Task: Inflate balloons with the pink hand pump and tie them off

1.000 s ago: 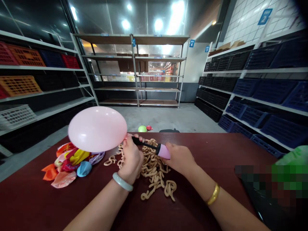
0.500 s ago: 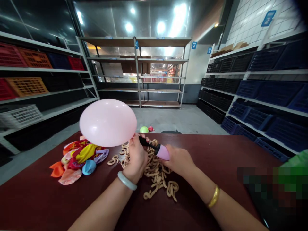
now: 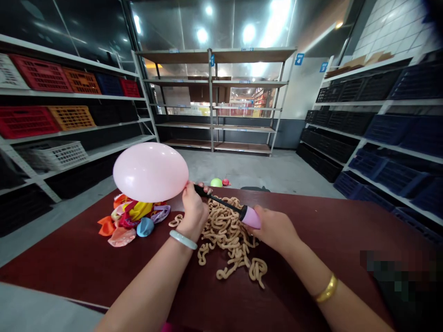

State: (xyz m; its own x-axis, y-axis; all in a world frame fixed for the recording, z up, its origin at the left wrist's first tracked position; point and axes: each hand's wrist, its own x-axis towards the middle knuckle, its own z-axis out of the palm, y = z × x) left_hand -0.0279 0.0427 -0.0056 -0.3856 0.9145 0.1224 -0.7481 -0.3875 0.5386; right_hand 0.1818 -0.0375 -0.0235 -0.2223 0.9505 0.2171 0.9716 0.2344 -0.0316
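Observation:
A large inflated pink balloon [image 3: 150, 171] sits at the left, its neck at the fingertips of my left hand [image 3: 194, 210]. That hand is closed around the black front end of a balloon pump [image 3: 251, 217], where the balloon's neck meets it. My right hand [image 3: 275, 229] grips the pump's pink rear part, and a thin black rod shows between the two hands. Under the pump lies a heap of tan, curled, cord-like pieces [image 3: 224, 226]. Several limp, colourful balloons [image 3: 126, 221] are piled to the left of my left hand.
The dark red table [image 3: 311, 249] spreads under both hands. On the floor past its far edge are a green round thing [image 3: 216, 182] and a smaller red one [image 3: 226, 182]. Shelves with crates [image 3: 41, 74] line both sides, and a metal rack [image 3: 211, 106] stands at the back.
My right hand has drawn the pink part away from my left hand, baring more of the rod. The view has turned left. My left hand still holds the pump's front end at the balloon.

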